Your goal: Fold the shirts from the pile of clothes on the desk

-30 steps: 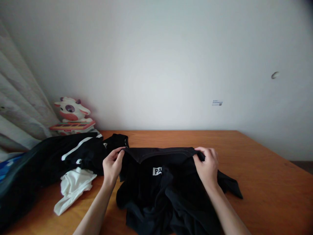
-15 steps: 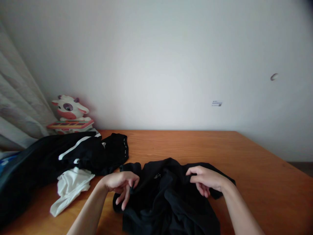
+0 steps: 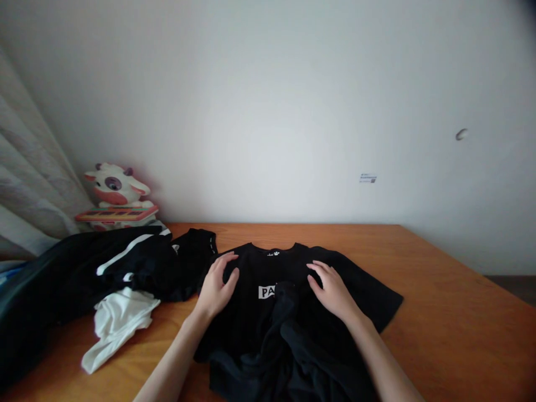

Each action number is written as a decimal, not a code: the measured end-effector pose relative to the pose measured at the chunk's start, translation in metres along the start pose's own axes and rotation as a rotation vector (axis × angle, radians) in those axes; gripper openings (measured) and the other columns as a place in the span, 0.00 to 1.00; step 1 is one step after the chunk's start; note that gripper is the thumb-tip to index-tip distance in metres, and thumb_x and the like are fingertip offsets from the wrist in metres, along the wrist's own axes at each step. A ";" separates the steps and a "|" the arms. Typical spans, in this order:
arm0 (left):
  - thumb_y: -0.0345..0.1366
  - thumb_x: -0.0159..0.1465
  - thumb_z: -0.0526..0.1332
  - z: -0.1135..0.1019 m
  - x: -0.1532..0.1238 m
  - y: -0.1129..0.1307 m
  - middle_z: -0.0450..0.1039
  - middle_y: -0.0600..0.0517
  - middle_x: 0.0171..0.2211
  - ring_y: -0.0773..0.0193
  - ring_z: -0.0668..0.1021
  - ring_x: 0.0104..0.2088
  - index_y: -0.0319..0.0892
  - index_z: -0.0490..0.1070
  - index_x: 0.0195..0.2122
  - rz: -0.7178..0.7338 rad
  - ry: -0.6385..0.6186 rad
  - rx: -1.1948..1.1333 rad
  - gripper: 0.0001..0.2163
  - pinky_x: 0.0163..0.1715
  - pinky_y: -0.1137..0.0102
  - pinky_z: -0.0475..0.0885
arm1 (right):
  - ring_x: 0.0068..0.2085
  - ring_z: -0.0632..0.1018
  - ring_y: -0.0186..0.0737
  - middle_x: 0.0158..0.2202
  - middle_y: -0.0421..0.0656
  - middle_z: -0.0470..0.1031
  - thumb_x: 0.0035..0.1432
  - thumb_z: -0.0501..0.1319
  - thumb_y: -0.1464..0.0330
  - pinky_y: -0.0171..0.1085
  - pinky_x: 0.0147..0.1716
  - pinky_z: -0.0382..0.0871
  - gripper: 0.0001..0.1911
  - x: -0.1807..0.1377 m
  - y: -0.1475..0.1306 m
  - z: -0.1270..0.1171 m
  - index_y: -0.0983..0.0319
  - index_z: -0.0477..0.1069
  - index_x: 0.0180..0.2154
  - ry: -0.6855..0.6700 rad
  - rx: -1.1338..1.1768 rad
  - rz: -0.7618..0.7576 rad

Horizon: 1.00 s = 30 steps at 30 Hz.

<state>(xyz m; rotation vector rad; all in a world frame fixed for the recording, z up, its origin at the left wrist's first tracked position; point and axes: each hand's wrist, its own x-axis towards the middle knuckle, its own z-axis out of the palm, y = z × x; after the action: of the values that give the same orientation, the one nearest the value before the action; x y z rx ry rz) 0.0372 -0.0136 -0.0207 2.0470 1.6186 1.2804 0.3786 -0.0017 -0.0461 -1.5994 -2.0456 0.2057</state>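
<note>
Head view: a black cotton-like short-sleeved T-shirt [image 3: 251,285] lies spread near the front of an orange-brown wooden desk [image 3: 444,324], its neckline toward the pale, plain wall [image 3: 268,111]. Small white marks show inside the collar, and a white rectangular print [image 3: 266,292] with the dark letters "PA" sits on the chest, its right part covered by a bunched heap of charcoal-black cloth [image 3: 310,352]; whether this heap is a separate garment cannot be told. The left hand [image 3: 220,285] is loosely open over the shirt's left shoulder area, fingers slightly curved and thumb apart, with nothing visibly pinched. The right hand [image 3: 329,285] is likewise relaxed and open over the opposite side of the chest, thumb and fingers separated, gripping nothing that shows; how firmly either hand touches the fabric cannot be told. The shirt's right sleeve flares out beyond the right wrist. Left of the shirt lie a crumpled white cloth [image 3: 123,315] and a pile of black clothing with white stripes [image 3: 142,262]. Behind that pile stands a white-and-pink cow-shaped toy keyboard [image 3: 117,195], beside a pale patterned curtain [image 3: 33,156].
</note>
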 end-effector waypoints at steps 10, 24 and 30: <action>0.48 0.69 0.54 0.018 -0.005 -0.014 0.63 0.41 0.67 0.48 0.65 0.67 0.41 0.68 0.64 -0.028 -0.391 0.584 0.26 0.66 0.54 0.60 | 0.72 0.55 0.57 0.72 0.49 0.55 0.69 0.47 0.49 0.62 0.68 0.43 0.33 0.000 0.000 0.011 0.58 0.61 0.67 -0.166 -0.270 0.289; 0.52 0.68 0.54 0.020 0.005 0.001 0.58 0.39 0.70 0.48 0.62 0.69 0.42 0.65 0.66 -0.159 -0.368 0.705 0.29 0.63 0.49 0.60 | 0.66 0.66 0.52 0.67 0.58 0.63 0.64 0.51 0.64 0.48 0.64 0.60 0.28 0.018 0.067 0.004 0.67 0.64 0.63 0.033 -0.277 0.151; 0.47 0.68 0.54 0.010 -0.002 -0.006 0.62 0.40 0.68 0.49 0.64 0.68 0.41 0.68 0.64 -0.079 -0.350 0.671 0.26 0.64 0.55 0.61 | 0.68 0.65 0.49 0.68 0.51 0.63 0.65 0.49 0.62 0.50 0.67 0.57 0.30 -0.009 0.102 -0.019 0.62 0.62 0.66 -0.065 -0.283 0.068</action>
<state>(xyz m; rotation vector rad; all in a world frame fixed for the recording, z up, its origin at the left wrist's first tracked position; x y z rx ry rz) 0.0405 -0.0105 -0.0313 2.3416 2.0967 0.3191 0.4773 0.0158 -0.0763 -1.8544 -2.1467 -0.0091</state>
